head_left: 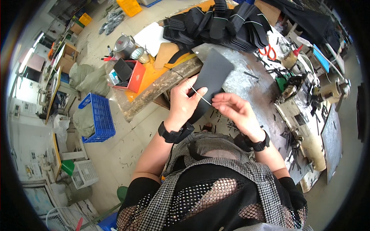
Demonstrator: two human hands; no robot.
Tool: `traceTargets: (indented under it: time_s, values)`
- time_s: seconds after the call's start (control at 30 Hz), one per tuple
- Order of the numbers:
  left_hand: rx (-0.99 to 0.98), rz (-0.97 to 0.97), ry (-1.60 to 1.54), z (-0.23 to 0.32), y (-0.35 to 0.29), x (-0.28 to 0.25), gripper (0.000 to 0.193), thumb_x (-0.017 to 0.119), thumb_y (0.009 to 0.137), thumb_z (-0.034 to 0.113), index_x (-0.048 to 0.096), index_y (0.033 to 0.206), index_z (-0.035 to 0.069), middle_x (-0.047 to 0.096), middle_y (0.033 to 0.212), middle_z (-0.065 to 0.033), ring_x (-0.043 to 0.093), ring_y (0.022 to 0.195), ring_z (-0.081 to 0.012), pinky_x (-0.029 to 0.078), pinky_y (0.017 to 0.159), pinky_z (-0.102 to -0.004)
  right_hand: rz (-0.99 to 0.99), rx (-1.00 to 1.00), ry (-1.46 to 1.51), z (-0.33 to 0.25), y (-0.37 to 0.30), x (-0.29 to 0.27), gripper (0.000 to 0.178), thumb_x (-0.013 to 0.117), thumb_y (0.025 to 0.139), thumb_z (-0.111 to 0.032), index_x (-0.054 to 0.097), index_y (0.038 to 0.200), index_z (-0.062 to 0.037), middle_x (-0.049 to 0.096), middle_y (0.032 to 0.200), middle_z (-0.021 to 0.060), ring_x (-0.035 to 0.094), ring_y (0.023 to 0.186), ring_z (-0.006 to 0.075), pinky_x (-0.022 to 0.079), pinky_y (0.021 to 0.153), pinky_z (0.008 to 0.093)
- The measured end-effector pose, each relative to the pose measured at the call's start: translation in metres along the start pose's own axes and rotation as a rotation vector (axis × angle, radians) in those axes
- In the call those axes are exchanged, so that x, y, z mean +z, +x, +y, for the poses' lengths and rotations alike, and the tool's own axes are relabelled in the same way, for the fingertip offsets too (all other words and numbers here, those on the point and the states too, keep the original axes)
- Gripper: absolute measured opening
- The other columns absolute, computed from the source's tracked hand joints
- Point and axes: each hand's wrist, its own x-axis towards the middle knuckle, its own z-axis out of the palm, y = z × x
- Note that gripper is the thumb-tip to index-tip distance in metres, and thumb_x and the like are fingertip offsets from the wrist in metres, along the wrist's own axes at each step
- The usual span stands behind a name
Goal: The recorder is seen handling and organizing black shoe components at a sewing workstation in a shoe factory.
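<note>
My left hand (182, 102) grips a stack of black, flat, long pieces (216, 65), thumb over its near face; the stack tilts up toward the bench. Across the pieces runs a thin, pale elastic band (202, 97), stretched from the left hand to the right. The fingertips of my right hand (237, 111) are pinched at the band's right end, close to the stack's edge. How far the band passes behind the pieces is hidden. Beyond my hands lie several bundles of similar black pieces (217, 30), some with pale bands round them.
Orange-handled scissors (268, 53) lie right of the bundles on the metal worktop (246, 73). A sewing machine (304, 115) stands at right among black scraps. At left are a red box (137, 77), a metal pot (124, 46) and, on the floor, a blue crate (104, 121).
</note>
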Motion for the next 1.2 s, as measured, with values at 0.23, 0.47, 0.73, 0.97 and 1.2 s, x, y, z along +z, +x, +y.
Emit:
traceTargets:
  time_s: [0.23,0.47,0.73,0.97,1.2]
  values:
    - [0.528,-0.186,0.774,0.018,-0.034,0.050,0.041,0.057,0.074,-0.003,0.058,0.115,-0.001,0.054,0.103,-0.0121,0.054,0.092,-0.0288,0.050,0.077,-0.0358,0.479,-0.108,0.224,0.022,0.022,-0.003,0.020,0.054,0.093,-0.019,0.061,0.096,-0.0005,0.061,0.084,-0.0003,0.055,0.072,0.0075,0.044,0.057,0.0226]
    - [0.330,-0.310,0.394,0.000,-0.037,0.050,0.041,0.061,0.076,-0.001,0.057,0.117,0.003,0.036,0.136,-0.0221,0.046,0.117,-0.0364,0.041,0.098,-0.0402,0.670,-0.067,0.294,0.038,0.053,-0.088,0.020,0.062,0.087,-0.022,0.063,0.096,-0.0049,0.066,0.083,0.0009,0.058,0.064,0.0074,0.041,0.050,0.0217]
    - [0.243,-0.257,0.449,-0.025,-0.017,-0.017,0.027,0.064,0.078,0.003,0.064,0.104,0.004,0.056,0.114,-0.0175,0.058,0.103,-0.0315,0.046,0.089,-0.0360,1.271,-0.154,-0.461,0.063,0.072,-0.165,0.040,0.067,0.081,-0.018,0.055,0.110,0.0056,0.062,0.107,0.0134,0.059,0.093,0.0176,0.046,0.085,0.0279]
    - [0.167,-0.063,0.507,-0.058,0.006,-0.138,0.020,0.064,0.078,0.000,0.065,0.097,0.002,0.063,0.101,-0.0123,0.061,0.094,-0.0270,0.047,0.083,-0.0333,0.447,-0.143,-0.403,0.067,0.116,-0.010,0.013,0.062,0.082,-0.009,0.064,0.090,0.0012,0.067,0.079,0.0070,0.062,0.073,0.0108,0.050,0.069,0.0265]
    - [0.010,0.289,0.485,-0.094,0.013,-0.275,0.016,0.061,0.081,-0.002,0.063,0.096,0.001,0.064,0.096,-0.0112,0.062,0.085,-0.0204,0.048,0.078,-0.0295,0.019,-0.186,-0.636,0.045,0.213,0.114,0.014,0.064,0.081,-0.005,0.064,0.093,0.0031,0.065,0.080,0.0092,0.064,0.072,0.0127,0.051,0.066,0.0256]
